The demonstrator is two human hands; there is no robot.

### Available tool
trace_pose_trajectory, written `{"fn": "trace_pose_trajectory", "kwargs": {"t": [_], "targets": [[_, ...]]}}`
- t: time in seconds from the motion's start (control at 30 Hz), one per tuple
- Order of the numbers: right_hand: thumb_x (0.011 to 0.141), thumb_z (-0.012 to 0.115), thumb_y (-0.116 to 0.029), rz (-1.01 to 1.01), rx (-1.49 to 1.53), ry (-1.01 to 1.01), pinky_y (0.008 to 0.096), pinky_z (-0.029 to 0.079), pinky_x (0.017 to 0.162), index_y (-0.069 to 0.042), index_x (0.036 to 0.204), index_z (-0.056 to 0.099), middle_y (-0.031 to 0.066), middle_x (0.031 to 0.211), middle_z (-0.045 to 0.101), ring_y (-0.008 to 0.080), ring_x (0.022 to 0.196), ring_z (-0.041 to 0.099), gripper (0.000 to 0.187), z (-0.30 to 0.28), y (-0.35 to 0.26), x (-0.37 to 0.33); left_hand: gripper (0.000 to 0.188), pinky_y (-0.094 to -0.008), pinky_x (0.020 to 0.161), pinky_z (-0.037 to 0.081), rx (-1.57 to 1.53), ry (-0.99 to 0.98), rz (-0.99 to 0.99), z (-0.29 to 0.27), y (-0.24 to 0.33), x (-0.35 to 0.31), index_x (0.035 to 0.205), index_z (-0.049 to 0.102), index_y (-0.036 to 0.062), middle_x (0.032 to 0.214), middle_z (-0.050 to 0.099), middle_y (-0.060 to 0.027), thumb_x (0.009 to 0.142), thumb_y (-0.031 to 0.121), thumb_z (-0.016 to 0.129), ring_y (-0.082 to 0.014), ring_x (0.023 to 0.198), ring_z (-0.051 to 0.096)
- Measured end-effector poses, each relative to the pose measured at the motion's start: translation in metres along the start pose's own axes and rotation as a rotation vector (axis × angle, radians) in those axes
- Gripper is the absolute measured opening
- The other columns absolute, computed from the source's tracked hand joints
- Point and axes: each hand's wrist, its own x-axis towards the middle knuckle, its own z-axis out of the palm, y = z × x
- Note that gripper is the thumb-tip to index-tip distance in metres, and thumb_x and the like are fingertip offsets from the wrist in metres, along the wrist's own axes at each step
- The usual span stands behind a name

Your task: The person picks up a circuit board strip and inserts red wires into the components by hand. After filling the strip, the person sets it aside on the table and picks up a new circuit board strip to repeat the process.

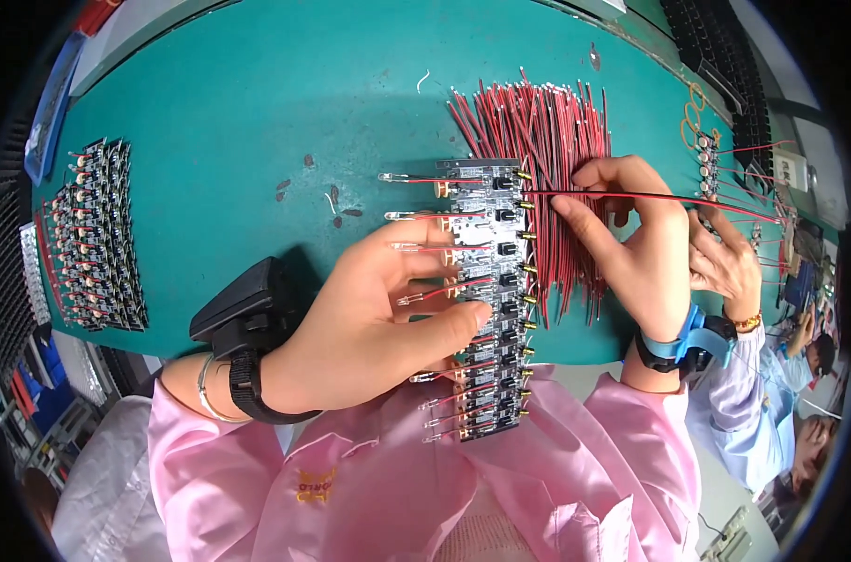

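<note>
The green table [229, 122] is spread beneath everything in hand. On it, right of the middle, a large loose pile of red and black wires [528, 117] is laid, with pale tips at its far end. In front of the pile's left side, a long strip of circuit boards [477, 229] is held up, its near end above the person's lap. It is gripped by the left hand [364, 328], with the thumb pressed on the face and the other fingers partly hidden behind the left edge. By the right hand [645, 248], a red and black wire [622, 194] is pinched between thumb and forefinger, its left end brought to the strip's right edge near the top; whether contact is made cannot be told. At the table's left, a group of similar boards [102, 234] is set in rows. A co-worker's hand [730, 262] is seen just beyond the right wrist. Along the strip's left edge, small clear bulbs [392, 177] are carried on thin leads; along its right edge, tiny brass-coloured parts [525, 175] are lined up.
</note>
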Motion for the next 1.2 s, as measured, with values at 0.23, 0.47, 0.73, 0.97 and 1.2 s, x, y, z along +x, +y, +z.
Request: {"fn": "trace_pose_trajectory", "kwargs": {"t": [0.23,0.47,0.73,0.97,1.2], "targets": [[0.069,0.059,-0.004,-0.016,-0.129,-0.019,0.0304,0.041,0.058,0.0,0.072,0.054,0.0094,0.066,0.053,0.0233,0.061,0.051,0.007,0.002,-0.003,-0.003,0.046,-0.0203,0.053,0.049,-0.021,0.02,0.004,0.001,0.001,0.0,0.116,0.037,0.0029,0.101,0.054,-0.0088,0.075,0.003,0.059,-0.0117,0.079,0.056],[0.074,0.056,-0.003,-0.098,-0.222,-0.055,0.023,0.037,0.054,0.001,0.082,0.053,0.0042,0.068,0.051,0.0108,0.057,0.046,0.01,0.0,-0.006,-0.005,0.039,-0.0213,0.056,0.05,0.012,0.019,-0.013,0.0,0.002,0.001,0.113,0.038,0.0038,0.099,0.054,-0.0054,0.078,0.002,0.055,-0.0094,0.083,0.055],[0.073,0.051,0.0,0.145,0.502,-0.003,0.0247,0.04,0.063,0.003,0.09,0.053,0.005,0.073,0.053,0.0134,0.068,0.05,0.017,-0.016,0.0,-0.007,0.037,-0.0216,0.056,0.05,-0.009,0.029,0.01,-0.002,0.002,0.001,0.111,0.039,0.0043,0.099,0.055,-0.0055,0.078,0.002,0.055,-0.0098,0.084,0.055],[0.078,0.049,-0.003,0.17,0.762,-0.022,0.0191,0.038,0.062,0.006,0.094,0.054,0.0045,0.084,0.057,0.0079,0.07,0.048,0.019,-0.053,0.018,-0.004,0.037,-0.0209,0.055,0.049,-0.02,0.039,0.002,-0.001,0.002,0.002,0.111,0.039,0.0041,0.099,0.055,-0.0058,0.077,0.001,0.055,-0.0095,0.082,0.055],[0.082,0.051,-0.008,0.257,0.473,0.14,0.0184,0.036,0.059,0.007,0.096,0.054,0.0069,0.085,0.056,0.0074,0.069,0.047,0.02,-0.063,0.04,0.002,0.037,-0.0205,0.054,0.049,-0.03,0.058,0.019,-0.001,0.001,0.002,0.11,0.039,0.0037,0.099,0.054,-0.0061,0.077,0.0,0.055,-0.0091,0.081,0.055]]}}
